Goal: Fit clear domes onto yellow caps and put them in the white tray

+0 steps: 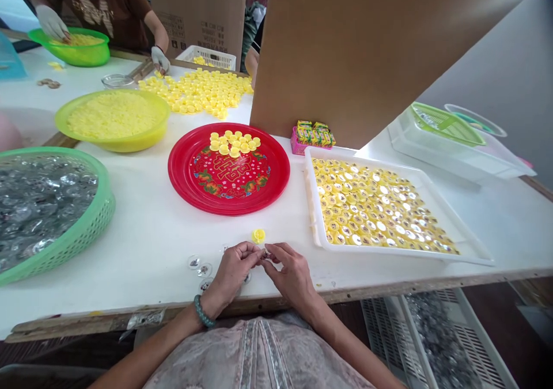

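Note:
My left hand [233,271] and my right hand [291,271] meet at the near table edge, fingertips pinched together on a small clear piece [264,255] that is mostly hidden. A single yellow cap [258,235] lies just beyond my fingers. A few clear round pieces [199,266] lie on the table left of my left hand. Further out sits a red plate [185,170] with several yellow caps at its far side. To the right is a white tray [436,199] packed with assembled yellow pieces.
A green basket [93,219] of clear pieces stands at left, a yellow-green bowl [129,142] of yellow caps behind it. A cardboard sheet [345,49] rises behind the tray. Across the table a gloved person [161,60] sorts yellow caps beside a green bowl [78,55].

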Demonstrator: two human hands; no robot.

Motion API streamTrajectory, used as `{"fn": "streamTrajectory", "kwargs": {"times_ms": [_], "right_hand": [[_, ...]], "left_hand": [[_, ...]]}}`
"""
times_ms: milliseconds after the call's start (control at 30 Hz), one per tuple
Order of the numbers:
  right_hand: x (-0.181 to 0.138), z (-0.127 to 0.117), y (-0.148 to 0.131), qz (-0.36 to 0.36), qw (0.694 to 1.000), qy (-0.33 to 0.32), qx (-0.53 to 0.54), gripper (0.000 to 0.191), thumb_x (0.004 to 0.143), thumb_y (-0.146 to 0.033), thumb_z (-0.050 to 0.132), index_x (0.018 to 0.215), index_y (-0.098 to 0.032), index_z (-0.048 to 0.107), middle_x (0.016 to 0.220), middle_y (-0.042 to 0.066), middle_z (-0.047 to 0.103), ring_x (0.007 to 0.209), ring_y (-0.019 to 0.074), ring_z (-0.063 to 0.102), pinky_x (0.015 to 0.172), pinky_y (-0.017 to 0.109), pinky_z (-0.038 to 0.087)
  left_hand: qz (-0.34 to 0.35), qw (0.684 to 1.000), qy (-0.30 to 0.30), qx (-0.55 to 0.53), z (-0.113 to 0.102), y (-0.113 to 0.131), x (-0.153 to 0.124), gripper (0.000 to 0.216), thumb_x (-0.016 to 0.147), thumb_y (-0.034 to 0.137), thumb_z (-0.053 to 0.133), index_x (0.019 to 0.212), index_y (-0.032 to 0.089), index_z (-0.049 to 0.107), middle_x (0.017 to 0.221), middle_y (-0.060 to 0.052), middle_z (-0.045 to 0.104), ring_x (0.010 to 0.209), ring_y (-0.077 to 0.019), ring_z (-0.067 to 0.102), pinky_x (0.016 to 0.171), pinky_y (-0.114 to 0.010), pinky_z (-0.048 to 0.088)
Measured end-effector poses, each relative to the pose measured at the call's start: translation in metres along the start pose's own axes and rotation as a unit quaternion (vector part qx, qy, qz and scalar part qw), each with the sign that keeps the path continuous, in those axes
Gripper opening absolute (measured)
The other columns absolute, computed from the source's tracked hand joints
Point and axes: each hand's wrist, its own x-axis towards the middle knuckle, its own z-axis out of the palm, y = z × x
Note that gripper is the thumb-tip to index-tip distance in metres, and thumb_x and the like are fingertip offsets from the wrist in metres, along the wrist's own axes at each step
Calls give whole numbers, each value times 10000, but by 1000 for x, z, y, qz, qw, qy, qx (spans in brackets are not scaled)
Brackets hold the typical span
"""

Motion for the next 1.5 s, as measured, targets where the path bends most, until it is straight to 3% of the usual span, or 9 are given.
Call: {"fn": "streamTrajectory", "kwargs": {"times_ms": [67, 200, 333, 500, 667, 833, 1000, 1267, 1500], "right_hand": [[3, -4, 8, -3, 1000, 1, -8, 261, 771, -197, 622, 1030, -217, 623, 904, 39, 647, 698, 140, 611, 610, 233, 498], [13, -19, 27, -28, 998, -16, -51, 309, 776, -182, 613, 1083, -213, 601, 987, 52, 654, 796, 167, 615, 702, 275, 501], [23, -31, 36, -64, 994, -48, -78, 304, 780, -164, 605, 1082, -200, 597, 972, 55, 661, 898, 192, 587, 774, 315, 486], [29, -37, 39, -66, 993, -70, -63, 303, 777, -152, 605, 1075, -205, 592, 943, 54, 657, 889, 190, 586, 745, 311, 491], [36, -38, 44, -76, 991, -98, -52, 311, 758, -110, 614, 1055, -200, 598, 961, 45, 659, 882, 187, 586, 757, 306, 482], [54, -39, 44, -127, 981, -133, -57, 279, 781, -115, 601, 1048, -195, 614, 986, 46, 664, 914, 177, 579, 797, 293, 455], [67, -37, 40, -151, 965, -188, -106, 200, 810, -151, 591, 1001, -180, 642, 921, 59, 680, 853, 176, 598, 757, 278, 447], [68, -36, 42, -173, 954, -214, -117, 188, 793, -133, 630, 975, -180, 648, 898, 46, 684, 875, 165, 606, 772, 245, 433], [62, -29, 43, -195, 931, -215, -221, 66, 797, -163, 634, 861, -150, 637, 817, 66, 669, 786, 182, 600, 683, 256, 423]], "left_hand": [[31, 988, 45, 141, -3, 5, 6, 241, 772, 395, 567, 830, 165, 608, 760, -28, 645, 645, -153, 581, 639, -276, 455], [142, 909, 80, 384, -6, 11, 24, 298, 748, 344, 616, 992, 179, 573, 978, -64, 608, 783, -195, 592, 731, -319, 459], [212, 856, 6, 472, -2, 11, 40, 305, 755, 272, 623, 1035, 180, 542, 999, -70, 577, 957, -227, 550, 815, -329, 451], [246, 836, -45, 489, 0, 9, 48, 222, 783, 130, 528, 997, 177, 564, 999, -63, 580, 952, -204, 538, 852, -325, 445], [276, 850, -101, 438, -4, 9, 49, 277, 755, 58, 472, 969, 196, 581, 979, -42, 615, 962, -190, 537, 873, -315, 428], [212, 914, -77, 339, -7, 4, 53, 233, 745, 146, 542, 964, 227, 557, 875, -3, 637, 754, -155, 577, 680, -259, 460], [171, 957, -81, 222, -9, -7, 59, 224, 752, 188, 560, 973, 223, 547, 839, 4, 670, 739, -141, 623, 677, -240, 477], [168, 964, -72, 191, -7, -14, 65, 216, 732, 136, 534, 925, 223, 578, 842, 6, 692, 777, -143, 649, 703, -243, 493], [146, 968, -57, 197, -3, -10, 64, 203, 710, 127, 526, 882, 209, 596, 816, -11, 697, 763, -154, 651, 695, -252, 494]]}}
